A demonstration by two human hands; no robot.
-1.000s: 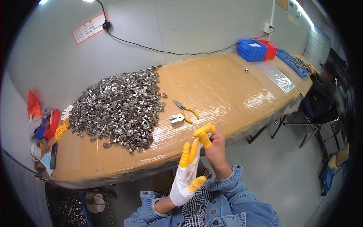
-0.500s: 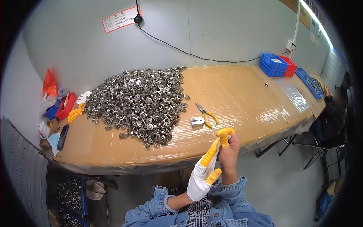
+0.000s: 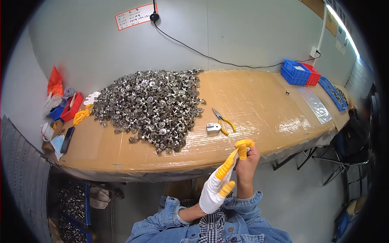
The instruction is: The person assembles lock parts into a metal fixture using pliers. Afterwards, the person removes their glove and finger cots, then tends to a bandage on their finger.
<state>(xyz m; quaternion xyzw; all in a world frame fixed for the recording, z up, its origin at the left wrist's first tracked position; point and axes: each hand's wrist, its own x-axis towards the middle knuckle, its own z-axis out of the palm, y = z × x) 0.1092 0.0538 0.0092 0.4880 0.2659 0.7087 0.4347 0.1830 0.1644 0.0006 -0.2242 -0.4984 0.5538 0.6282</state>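
Observation:
My left hand point(image 3: 214, 188) wears a white glove with yellow fingers. Its fingers stretch up and right, pressed flat, with the thumb apart, and it grips nothing. My right hand point(image 3: 247, 162), bare at its back and wrist, is closed at the gloved fingertips. Yellow material point(image 3: 244, 144) wraps over the pinch; whether it belongs to the glove or covers the right fingers, I cannot tell. Just beyond the hands lie pliers point(image 3: 223, 121) with yellow handles and a small silver-and-white block point(image 3: 213, 127).
A large heap of metal parts point(image 3: 150, 105) covers the left of the cardboard-topped table point(image 3: 251, 101). Blue bins point(image 3: 295, 73) and a red bin point(image 3: 313, 75) stand back right, near a blue tray point(image 3: 333, 94). A phone point(image 3: 67, 139) and yellow pieces point(image 3: 82, 116) lie left.
The view has shifted slightly, so the table and wall sit a little differently in it. Both hands keep nearly the same pose, still together at the gloved fingertips.

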